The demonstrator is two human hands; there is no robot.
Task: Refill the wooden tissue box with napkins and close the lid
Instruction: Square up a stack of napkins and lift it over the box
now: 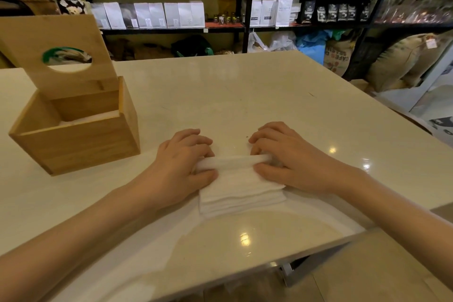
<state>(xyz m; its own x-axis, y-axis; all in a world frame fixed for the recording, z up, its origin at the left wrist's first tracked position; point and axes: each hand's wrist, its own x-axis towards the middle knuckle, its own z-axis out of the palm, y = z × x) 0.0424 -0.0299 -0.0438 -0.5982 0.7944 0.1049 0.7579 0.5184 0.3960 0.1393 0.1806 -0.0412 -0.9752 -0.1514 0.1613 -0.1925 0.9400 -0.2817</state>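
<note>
Gripping a stack of napkins point(241, 185) at lower centre of the frame, the left hand point(182, 167) and right hand point(285, 160) each curl partway closed around one end, fingers over the far edge and thumbs pressing the top sheets. The stack rests on the pale table point(269, 95). The wooden box point(78, 135) stands well apart at middle left, its lid point(56, 56) tilted up and open, with a little white paper showing low inside. The likely trouble from here is the stack fanning or dropping loose sheets on the way across, since only the ends are pinched. A stack bowed or wider than the opening could also catch on the rim and crumple, leaving the lid unable to shut flat.
</note>
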